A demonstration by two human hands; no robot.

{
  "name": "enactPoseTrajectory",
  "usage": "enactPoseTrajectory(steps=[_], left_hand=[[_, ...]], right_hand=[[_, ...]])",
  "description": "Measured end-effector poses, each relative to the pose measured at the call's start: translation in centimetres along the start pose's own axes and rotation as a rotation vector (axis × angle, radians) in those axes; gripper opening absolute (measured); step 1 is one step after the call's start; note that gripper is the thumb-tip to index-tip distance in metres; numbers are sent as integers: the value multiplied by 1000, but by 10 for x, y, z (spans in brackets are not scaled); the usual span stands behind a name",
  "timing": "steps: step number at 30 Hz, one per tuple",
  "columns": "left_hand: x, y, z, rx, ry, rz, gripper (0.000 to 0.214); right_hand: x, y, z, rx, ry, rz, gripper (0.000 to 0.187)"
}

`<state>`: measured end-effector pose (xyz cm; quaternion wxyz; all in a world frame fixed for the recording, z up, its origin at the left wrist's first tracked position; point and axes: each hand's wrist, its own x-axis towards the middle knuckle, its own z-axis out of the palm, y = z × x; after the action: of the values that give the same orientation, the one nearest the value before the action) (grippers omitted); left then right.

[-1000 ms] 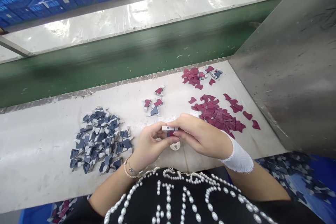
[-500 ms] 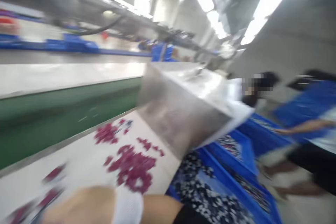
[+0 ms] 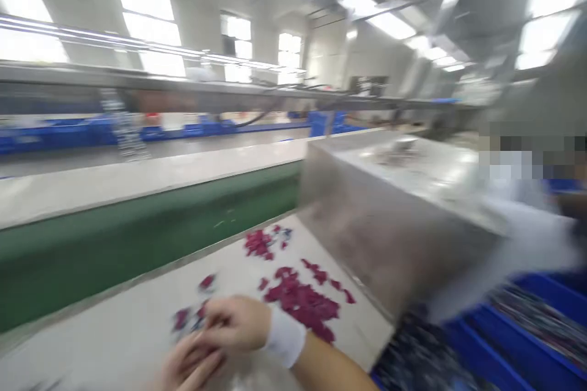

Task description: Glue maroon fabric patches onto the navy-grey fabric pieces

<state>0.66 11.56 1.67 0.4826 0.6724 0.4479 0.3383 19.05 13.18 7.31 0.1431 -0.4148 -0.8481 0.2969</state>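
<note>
1. Pressed together at the frame's bottom edge, our left hand (image 3: 186, 365) and right hand (image 3: 236, 324) curl their fingers inward. Motion blur keeps us from telling whether either has anything pinched, or how far the fingers are parted. A white wristband (image 3: 284, 337) wraps the right wrist.
2. Loose maroon pieces (image 3: 181, 319) lie on the pale worktable (image 3: 92, 348) just beside our fingers; whether they touch, we cannot tell.
3. Behind the table runs a green belt (image 3: 114, 250).
4. Right of our hands a larger maroon pile (image 3: 300, 302) spreads out, with a smaller cluster (image 3: 257, 243) beyond it, near the belt.
5. A metal housing (image 3: 389, 226) rises at the table's right end, blue bins (image 3: 532, 311) sit below it, and a blurred co-worker (image 3: 532, 238) stands beyond.
6. In our judgement the risk is this: the view is on the hall, not the hands. A small piece could slip from the fingers, or be nudged into the pile or off the table edge, unseen.
</note>
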Motion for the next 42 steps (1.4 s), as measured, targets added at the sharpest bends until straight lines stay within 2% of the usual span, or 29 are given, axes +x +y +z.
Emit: enactPoseTrajectory(steps=[2, 4, 6, 8, 10, 11, 13, 16, 19, 20, 21, 24, 26, 29, 31, 34, 36, 40, 42], left_hand=[[-18, -10, -10, -63, -94, -116, 45], [-22, -17, -22, 54, -88, -129, 47], [-23, -22, -45, 139, 24, -187, 47], [-31, -22, -78, 306, 183, -235, 42], [-47, -20, -111, 463, 294, -284, 40], [-57, -19, -124, 534, 310, -305, 43], [-75, -19, -136, 651, 261, -327, 38], [-91, -26, -129, 782, 87, -321, 11], [-94, -36, -115, 881, -55, -324, 33], [-92, -39, -112, 906, -88, -328, 34], [-90, -42, -112, 927, -116, -331, 33], [-81, -46, -116, 959, -178, -337, 28], [-76, -45, -120, 962, -202, -334, 22], [-73, -37, -122, 934, -200, -323, 11], [-74, -30, -119, 796, -113, -339, 11], [-73, -22, -103, 437, 99, -337, 15], [-70, -22, -85, 144, 190, -317, 19], [-58, -31, -37, -511, 355, -332, 28], [-54, -34, -15, -747, 364, -378, 31]], right_hand=[[30, 1, 37, 83, -5, -17, 24], [51, 5, 62, 128, 5, -18, 22], [65, 11, 74, 144, 20, -15, 25], [71, 16, 74, 155, 20, -1, 35], [66, 22, 65, 164, 17, 29, 41], [59, 27, 59, 168, 19, 49, 40], [36, 41, 48, 173, 12, 94, 34], [-9, 63, 49, 245, -92, 130, 28], [-42, 70, 75, 380, -214, 95, 61], [-47, 67, 86, 405, -231, 84, 68], [-48, 63, 96, 424, -231, 80, 65], [-42, 49, 113, 503, -192, 100, 42], [-39, 44, 112, 568, -175, 128, 42], [-44, 46, 99, 659, -153, 232, 46], [-50, 50, 88, 724, -99, 298, 38], [-57, 55, 73, 769, -18, 332, 37], [-60, 56, 65, 787, 29, 352, 40], [-65, 57, 52, 933, 122, 361, 51], [-68, 56, 47, 997, 141, 360, 55]])
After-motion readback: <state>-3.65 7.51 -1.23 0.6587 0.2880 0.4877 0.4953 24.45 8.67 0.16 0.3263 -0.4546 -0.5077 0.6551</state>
